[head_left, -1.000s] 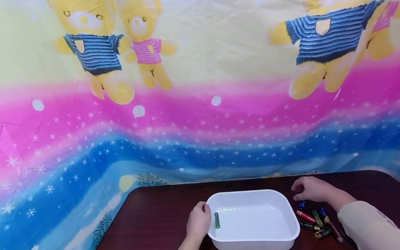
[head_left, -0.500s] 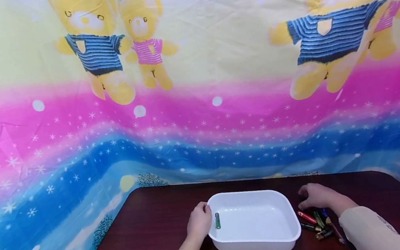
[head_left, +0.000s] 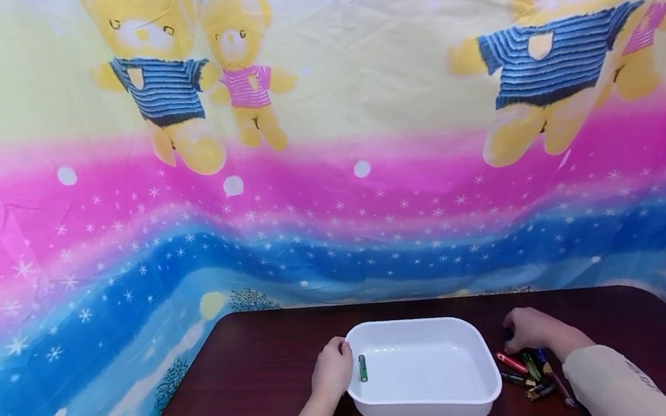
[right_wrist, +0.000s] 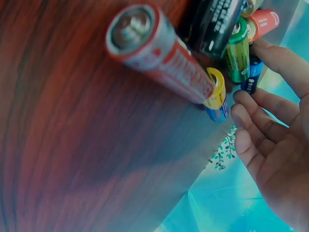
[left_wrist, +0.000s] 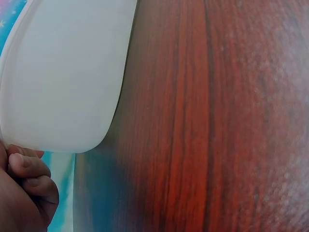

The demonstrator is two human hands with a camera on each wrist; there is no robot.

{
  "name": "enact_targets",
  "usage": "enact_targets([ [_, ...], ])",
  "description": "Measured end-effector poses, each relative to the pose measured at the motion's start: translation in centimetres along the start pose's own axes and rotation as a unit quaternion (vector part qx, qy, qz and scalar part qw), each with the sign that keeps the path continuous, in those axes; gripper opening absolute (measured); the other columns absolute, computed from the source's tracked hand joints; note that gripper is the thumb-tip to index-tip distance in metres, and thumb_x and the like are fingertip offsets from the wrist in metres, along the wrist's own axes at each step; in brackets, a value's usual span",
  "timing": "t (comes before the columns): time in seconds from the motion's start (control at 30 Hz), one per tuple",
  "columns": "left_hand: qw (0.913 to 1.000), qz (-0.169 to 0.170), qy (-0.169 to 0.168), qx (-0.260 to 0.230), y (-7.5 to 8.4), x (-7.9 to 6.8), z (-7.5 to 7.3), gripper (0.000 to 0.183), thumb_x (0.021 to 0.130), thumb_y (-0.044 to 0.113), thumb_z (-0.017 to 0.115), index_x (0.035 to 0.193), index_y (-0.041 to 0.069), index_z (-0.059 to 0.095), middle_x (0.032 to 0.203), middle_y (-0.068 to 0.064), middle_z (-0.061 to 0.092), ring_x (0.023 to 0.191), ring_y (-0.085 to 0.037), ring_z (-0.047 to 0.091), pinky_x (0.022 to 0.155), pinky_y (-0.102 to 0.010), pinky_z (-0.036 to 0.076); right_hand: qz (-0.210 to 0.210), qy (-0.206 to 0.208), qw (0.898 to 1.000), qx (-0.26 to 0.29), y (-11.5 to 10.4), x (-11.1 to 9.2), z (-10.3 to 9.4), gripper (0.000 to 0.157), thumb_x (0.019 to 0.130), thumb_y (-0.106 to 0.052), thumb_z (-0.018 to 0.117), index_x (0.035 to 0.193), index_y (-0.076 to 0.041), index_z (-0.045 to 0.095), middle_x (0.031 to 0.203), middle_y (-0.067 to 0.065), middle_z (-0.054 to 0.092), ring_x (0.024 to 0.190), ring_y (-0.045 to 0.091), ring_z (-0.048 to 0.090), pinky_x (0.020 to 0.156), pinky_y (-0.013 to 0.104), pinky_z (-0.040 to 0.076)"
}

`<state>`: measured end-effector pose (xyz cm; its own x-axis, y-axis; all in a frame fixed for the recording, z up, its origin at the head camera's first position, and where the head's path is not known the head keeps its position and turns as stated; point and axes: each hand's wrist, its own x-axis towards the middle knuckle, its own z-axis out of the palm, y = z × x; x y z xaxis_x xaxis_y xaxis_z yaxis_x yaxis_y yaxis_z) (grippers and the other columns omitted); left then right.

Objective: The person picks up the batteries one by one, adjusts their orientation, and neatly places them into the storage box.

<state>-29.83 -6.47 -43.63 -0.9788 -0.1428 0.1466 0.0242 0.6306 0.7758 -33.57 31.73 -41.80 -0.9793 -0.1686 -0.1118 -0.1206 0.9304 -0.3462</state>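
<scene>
A white plastic tray (head_left: 428, 411) stands on the table, and my left hand (head_left: 332, 368) grips its left rim with thumb and curled fingers. Inside it, near the left wall, lies one green-and-black battery (head_left: 362, 368). Beyond the tray's right side, my right hand (head_left: 532, 329) is low over the far end of a battery pile. In the right wrist view its thumb and fingertips pinch a dark blue battery (right_wrist: 252, 76). Close by are a green battery (right_wrist: 236, 53), an orange-red one (right_wrist: 263, 24), and a red-and-silver one (right_wrist: 161, 55) nearer the camera.
Several loose batteries, among them a red one (head_left: 512, 363) and a black one (head_left: 518, 378), lie close against the tray's right side. The dark wood-grain table (head_left: 264, 372) ends at a bear-print cloth (head_left: 335, 234) hanging behind it.
My right hand has come down and slightly right, and its fingers have closed on the blue battery at the pile's far end. My left hand stays on the tray rim.
</scene>
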Motion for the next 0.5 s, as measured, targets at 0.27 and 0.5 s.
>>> enact_targets([
  [0.27, 1.0, 0.007, 0.006, 0.002, -0.05, -0.02, 0.08, 0.027, 0.094, 0.019, 0.05, 0.111, 0.002, 0.061, 0.103, -0.014, 0.065, 0.094, -0.026, 0.062, 0.079, -0.046, 0.049, 0.007, -0.004, 1.0, 0.003, -0.17, 0.13, 0.12, 0.056, 0.064, -0.02, 0.083, 0.105, 0.011, 0.06, 0.095, 0.018, 0.062, 0.081, 0.025, 0.059, 0.068, 0.045, 0.052],
  [0.5, 1.0, 0.008, 0.006, -0.001, -0.1, -0.04, 0.07, 0.027, 0.094, 0.019, 0.049, 0.111, 0.001, 0.061, 0.103, -0.014, 0.065, 0.094, -0.026, 0.062, 0.079, -0.045, 0.049, 0.004, -0.008, 1.0, 0.012, 0.06, 0.33, 0.21, 0.055, 0.064, -0.02, 0.083, 0.105, 0.011, 0.061, 0.095, 0.017, 0.062, 0.08, 0.025, 0.059, 0.068, 0.044, 0.052],
])
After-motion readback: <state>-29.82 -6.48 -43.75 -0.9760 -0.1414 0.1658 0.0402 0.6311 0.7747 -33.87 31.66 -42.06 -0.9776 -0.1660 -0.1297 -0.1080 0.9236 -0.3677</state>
